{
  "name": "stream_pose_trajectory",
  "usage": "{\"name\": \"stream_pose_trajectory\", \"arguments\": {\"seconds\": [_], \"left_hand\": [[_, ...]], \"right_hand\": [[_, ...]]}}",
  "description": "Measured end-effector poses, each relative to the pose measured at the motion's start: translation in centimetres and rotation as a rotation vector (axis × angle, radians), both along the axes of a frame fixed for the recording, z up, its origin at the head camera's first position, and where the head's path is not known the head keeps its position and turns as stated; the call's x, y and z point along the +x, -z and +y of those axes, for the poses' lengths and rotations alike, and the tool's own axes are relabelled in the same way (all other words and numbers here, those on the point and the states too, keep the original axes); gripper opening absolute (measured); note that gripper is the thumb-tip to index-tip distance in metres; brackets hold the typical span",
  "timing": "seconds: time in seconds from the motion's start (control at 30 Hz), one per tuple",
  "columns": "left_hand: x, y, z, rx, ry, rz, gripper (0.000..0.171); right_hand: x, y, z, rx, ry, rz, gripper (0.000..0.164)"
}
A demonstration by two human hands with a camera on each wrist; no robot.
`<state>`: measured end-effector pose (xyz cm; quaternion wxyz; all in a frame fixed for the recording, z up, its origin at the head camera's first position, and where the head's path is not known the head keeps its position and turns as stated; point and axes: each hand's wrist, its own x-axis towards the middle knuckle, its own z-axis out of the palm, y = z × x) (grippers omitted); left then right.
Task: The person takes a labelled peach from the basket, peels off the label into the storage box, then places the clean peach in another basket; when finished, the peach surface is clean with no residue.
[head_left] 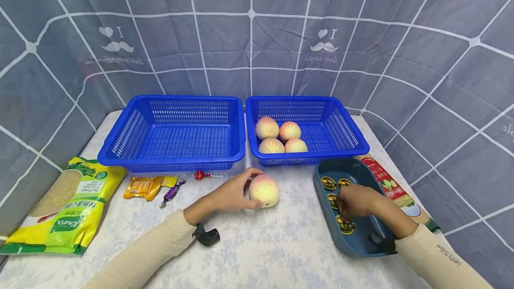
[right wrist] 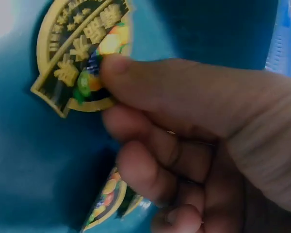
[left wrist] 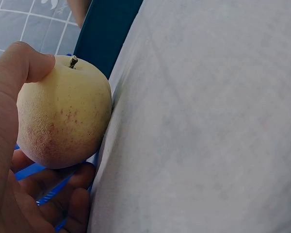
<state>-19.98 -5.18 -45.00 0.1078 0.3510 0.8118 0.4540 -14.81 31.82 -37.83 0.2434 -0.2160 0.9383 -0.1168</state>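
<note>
On the table in front of the blue baskets, my left hand [head_left: 233, 194] holds a pale yellow and pink peach [head_left: 265, 191]. In the left wrist view the thumb presses beside the stem of the peach [left wrist: 63, 111], with the fingers around its far side. My right hand [head_left: 357, 200] reaches into a dark teal tray [head_left: 363, 174] at the right. Between thumb and index finger it pinches a black and gold fruit sticker [right wrist: 82, 48]. Another sticker [right wrist: 109, 199] shows below the fingers, and several more, such as this sticker [head_left: 328, 183], lie in the tray.
Two blue baskets stand at the back: the left basket [head_left: 184, 139] and the right basket [head_left: 329, 133], which holds several peaches [head_left: 271, 145]. A yellow Knorr bag [head_left: 68, 204], wrapped candies [head_left: 144, 187] and a red lollipop [head_left: 199, 175] lie left. A red package [head_left: 381, 173] lies beside the tray.
</note>
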Motion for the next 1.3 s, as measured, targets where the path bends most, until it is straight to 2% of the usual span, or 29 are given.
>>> {"name": "stream_pose_trajectory", "arguments": {"seconds": [0.27,0.33,0.4,0.47,0.53,0.57,0.6,0.67,0.77,0.83,0.97,1.1,1.3], "left_hand": [[-0.2,0.4,0.0,0.006,0.009,0.013,0.075],[-0.3,0.5,0.0,0.008,0.011,0.017,0.075],[-0.3,0.5,0.1,0.012,0.015,0.019,0.075],[-0.3,0.5,0.1,0.016,0.019,0.016,0.076],[-0.2,0.5,0.1,0.019,0.023,0.010,0.076],[-0.2,0.5,0.1,0.020,0.024,0.005,0.076],[-0.2,0.5,0.1,0.020,0.023,0.002,0.076],[-0.2,0.5,0.1,0.019,0.019,-0.005,0.076],[-0.2,0.4,0.0,0.022,0.021,-0.002,0.076],[-0.2,0.4,0.0,0.022,0.022,0.006,0.076],[-0.1,0.3,0.0,0.018,0.017,0.012,0.075],[-0.1,0.3,0.0,0.021,0.016,0.019,0.076],[0.0,0.1,0.1,0.037,0.024,0.058,0.076]], "right_hand": [[0.1,0.3,-0.3,0.157,0.063,0.068,0.029],[0.0,0.1,0.0,0.138,0.060,0.057,0.029],[-0.3,-0.5,0.7,0.006,0.013,0.012,0.024],[-0.7,-1.3,1.5,-0.198,-0.031,-0.074,0.015],[-1.3,-2.6,2.5,-0.409,-0.066,-0.128,0.014],[-1.6,-3.3,3.0,-0.497,-0.062,-0.117,0.017],[-2.0,-3.9,3.4,-0.560,-0.038,-0.068,0.021],[-2.8,-5.1,4.3,-0.629,0.036,0.104,0.027],[-4.4,-5.9,5.7,-0.587,0.201,0.369,0.042],[-5.5,-5.8,6.8,-0.539,0.278,0.429,0.054],[-7.1,-4.5,8.7,-0.461,0.347,0.366,0.066],[-7.7,-3.2,9.9,-0.441,0.362,0.304,0.060],[-8.1,-2.5,11.0,-0.462,0.355,0.295,0.055]]}}
